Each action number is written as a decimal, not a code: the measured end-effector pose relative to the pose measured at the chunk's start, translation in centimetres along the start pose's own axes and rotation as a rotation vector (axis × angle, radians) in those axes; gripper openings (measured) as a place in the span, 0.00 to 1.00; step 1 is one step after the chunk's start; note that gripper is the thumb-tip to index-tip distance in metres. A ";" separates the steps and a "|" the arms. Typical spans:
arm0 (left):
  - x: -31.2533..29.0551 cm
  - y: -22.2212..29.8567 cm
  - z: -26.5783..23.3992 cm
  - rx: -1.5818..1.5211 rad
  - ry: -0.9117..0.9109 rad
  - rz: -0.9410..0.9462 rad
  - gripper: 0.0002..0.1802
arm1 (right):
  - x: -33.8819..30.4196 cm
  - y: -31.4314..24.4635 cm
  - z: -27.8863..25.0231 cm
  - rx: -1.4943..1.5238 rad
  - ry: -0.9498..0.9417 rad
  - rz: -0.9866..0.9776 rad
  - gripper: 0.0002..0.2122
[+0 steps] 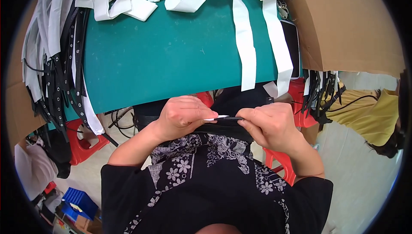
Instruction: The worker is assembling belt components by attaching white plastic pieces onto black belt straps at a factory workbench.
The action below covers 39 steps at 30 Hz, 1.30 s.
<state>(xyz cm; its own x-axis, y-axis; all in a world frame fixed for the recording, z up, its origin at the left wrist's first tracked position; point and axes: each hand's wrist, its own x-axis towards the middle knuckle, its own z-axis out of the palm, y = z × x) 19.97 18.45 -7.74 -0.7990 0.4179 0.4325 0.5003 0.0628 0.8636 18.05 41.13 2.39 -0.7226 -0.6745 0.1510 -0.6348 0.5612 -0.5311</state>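
In the head view, the left hand (pixel 184 113) and the right hand (pixel 270 124) meet in front of the near edge of the flat green table (pixel 171 53), above the lap of the person. Between them is a thin, narrow black-and-white strip (pixel 234 118), held roughly level, outside the table. The left fingers are closed in a pinch on its white part; the right thumb and forefinger pinch its black end, with only a narrow space between the two hands.

Along the far edge of the table lies a loose heap of flat white fabric-like bands (pixel 189 0). Two long white bands (pixel 245 47) come from it toward the near right corner, and the one further right passes over the near edge. Beside the right edge rests a flat device with a dark screen (pixel 292 47).

At the left edge hangs a thick bundle of black straps with metal eyelets (pixel 58 77), mixed with white strips. A brown cardboard box (pixel 352 28) stands at the right edge. Below the near left corner is a red plastic stool (pixel 79 148).
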 end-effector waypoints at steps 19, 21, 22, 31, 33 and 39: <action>0.0 0.5 -0.7 -0.017 -0.103 -0.193 0.04 | -0.1 0.4 0.1 -0.208 -0.141 -0.042 0.08; 0.1 0.6 -0.8 -0.013 -0.117 -0.190 0.04 | 0.3 0.4 -0.2 -0.167 -0.145 -0.031 0.08; 0.1 0.5 -1.0 -0.007 -0.119 -0.194 0.04 | 0.5 0.4 -0.5 -0.170 -0.144 -0.030 0.08; -0.4 0.3 -0.6 -0.136 -0.043 -0.285 0.05 | 0.7 0.1 -0.2 -0.136 -0.099 -0.036 0.07; -0.5 0.0 -0.4 -0.139 0.007 -0.230 0.05 | 0.7 0.1 0.1 -0.148 -0.074 -0.030 0.06; -0.6 0.2 -0.3 -0.119 -0.016 -0.252 0.04 | 0.4 0.5 0.1 -0.162 -0.066 -0.036 0.06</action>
<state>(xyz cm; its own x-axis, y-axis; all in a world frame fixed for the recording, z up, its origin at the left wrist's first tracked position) 20.40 17.90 -7.75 -0.8872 0.4173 0.1970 0.2431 0.0599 0.9681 17.48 41.14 2.12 -0.6822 -0.7229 0.1099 -0.7000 0.6023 -0.3838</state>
